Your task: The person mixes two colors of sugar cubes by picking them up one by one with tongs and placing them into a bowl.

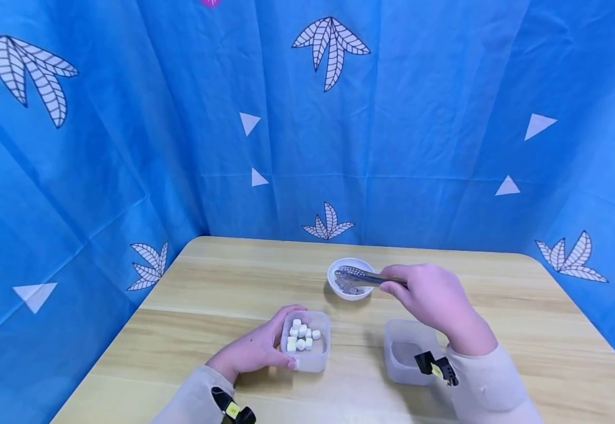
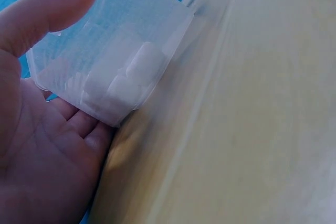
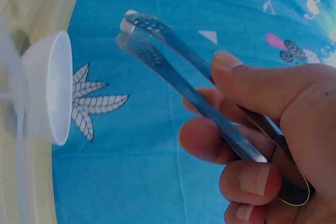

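My left hand (image 1: 256, 347) grips a translucent plastic container (image 1: 312, 363) from its left side, thumb at the near wall and fingers round the far one. Several small white cubes (image 1: 301, 331) lie inside, mostly toward the left; the left wrist view shows them through the wall. With thumb and fingers, my right hand (image 1: 431, 297) holds metal tongs (image 3: 184, 95) with perforated ends. At the tongs' tips in the right wrist view sits a small white piece (image 3: 127, 22). In the head view the tongs overlap a white bowl (image 1: 355, 298) with several greyish round pieces in its bottom.
A second translucent container (image 1: 399, 374) stands on the right, below my right forearm and partly covered by the wrist strap. The wooden table (image 1: 254, 265) carries everything. Blue patterned cloth (image 1: 424, 118) hangs behind it and along its sides.
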{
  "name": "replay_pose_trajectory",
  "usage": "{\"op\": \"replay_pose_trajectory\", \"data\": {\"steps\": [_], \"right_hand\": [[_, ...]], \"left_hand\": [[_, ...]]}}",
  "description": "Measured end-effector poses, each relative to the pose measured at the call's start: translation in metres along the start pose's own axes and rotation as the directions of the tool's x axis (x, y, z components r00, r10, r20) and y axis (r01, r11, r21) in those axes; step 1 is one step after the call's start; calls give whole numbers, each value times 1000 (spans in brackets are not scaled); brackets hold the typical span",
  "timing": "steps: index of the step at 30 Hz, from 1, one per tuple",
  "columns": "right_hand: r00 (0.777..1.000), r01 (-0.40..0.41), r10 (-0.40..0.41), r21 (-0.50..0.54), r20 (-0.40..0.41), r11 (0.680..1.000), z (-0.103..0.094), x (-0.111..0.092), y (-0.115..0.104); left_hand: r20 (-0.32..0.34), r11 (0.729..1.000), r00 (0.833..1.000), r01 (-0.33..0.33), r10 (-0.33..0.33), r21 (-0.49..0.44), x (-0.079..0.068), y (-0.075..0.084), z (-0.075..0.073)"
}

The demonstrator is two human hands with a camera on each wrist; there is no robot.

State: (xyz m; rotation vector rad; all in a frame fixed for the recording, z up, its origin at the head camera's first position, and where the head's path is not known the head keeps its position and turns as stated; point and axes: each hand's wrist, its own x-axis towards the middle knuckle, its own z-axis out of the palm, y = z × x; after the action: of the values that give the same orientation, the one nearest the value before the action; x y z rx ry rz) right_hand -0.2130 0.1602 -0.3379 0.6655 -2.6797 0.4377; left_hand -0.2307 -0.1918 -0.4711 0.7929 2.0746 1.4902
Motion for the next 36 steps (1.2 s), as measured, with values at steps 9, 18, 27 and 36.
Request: {"op": "replay_pose_trajectory", "data": {"steps": [9, 18, 27, 36], "right_hand": [[989, -119, 125, -69, 79, 990, 2, 2, 11], [972, -171, 184, -96, 147, 981, -1, 1, 18], [966, -179, 194, -102, 172, 979, 2, 0, 18], [978, -146, 153, -57, 143, 988, -2, -1, 7]], "left_hand": [[-16, 1000, 1000, 17, -17, 25, 0, 3, 0], [3, 1000, 1000, -13, 13, -23, 2, 1, 1], [-3, 1000, 1000, -14, 14, -14, 1, 2, 2], [-6, 1000, 1000, 9, -9, -16, 1, 2, 1]]}}
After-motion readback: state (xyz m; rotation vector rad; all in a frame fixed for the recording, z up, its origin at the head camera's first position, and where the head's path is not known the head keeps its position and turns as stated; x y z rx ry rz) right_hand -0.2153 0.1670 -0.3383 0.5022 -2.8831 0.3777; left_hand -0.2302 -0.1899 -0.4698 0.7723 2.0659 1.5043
